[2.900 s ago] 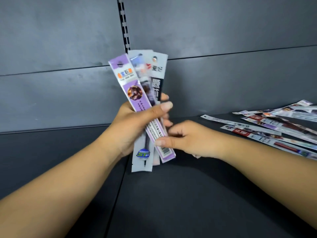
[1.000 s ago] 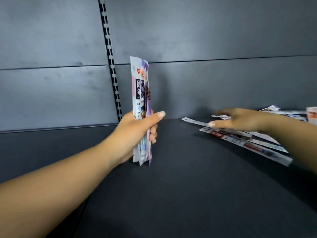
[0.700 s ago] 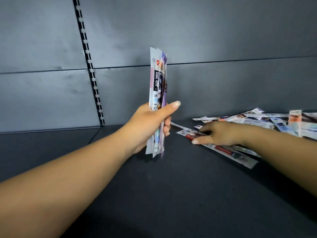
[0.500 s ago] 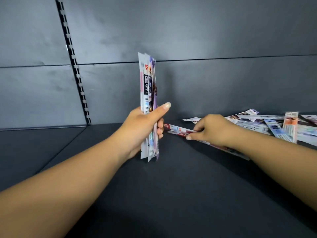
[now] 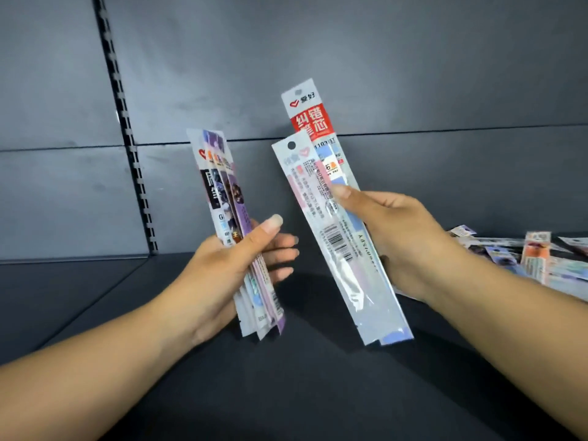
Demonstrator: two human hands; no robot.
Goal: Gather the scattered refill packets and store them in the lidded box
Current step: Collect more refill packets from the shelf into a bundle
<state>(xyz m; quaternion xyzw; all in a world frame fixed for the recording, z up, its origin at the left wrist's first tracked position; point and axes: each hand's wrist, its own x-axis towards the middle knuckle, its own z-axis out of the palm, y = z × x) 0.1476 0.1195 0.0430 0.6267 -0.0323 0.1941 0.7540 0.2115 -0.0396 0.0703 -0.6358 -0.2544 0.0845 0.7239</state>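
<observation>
Packets: left hand (image 5: 229, 272) grips bundle (image 5: 229, 218) | right hand (image 5: 397, 230) grips two (image 5: 334, 224)

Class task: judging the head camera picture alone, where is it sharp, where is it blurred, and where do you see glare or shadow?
Head view: the red-and-white refill packet in the right hand reads sharply; the loose packets on the dark shelf at right are blurred; glare streaks the clear plastic packet in front; a soft shadow lies beneath the hands.

Your left hand (image 5: 232, 265) sits at centre frame, thumb pressed forward across a bundle of packets (image 5: 222, 198), fingers curled behind. Your right hand (image 5: 394, 230), right of centre, pinches two packets (image 5: 334, 237), thumb on front. Both forearms rise from the lower corners, hands apart.
</observation>
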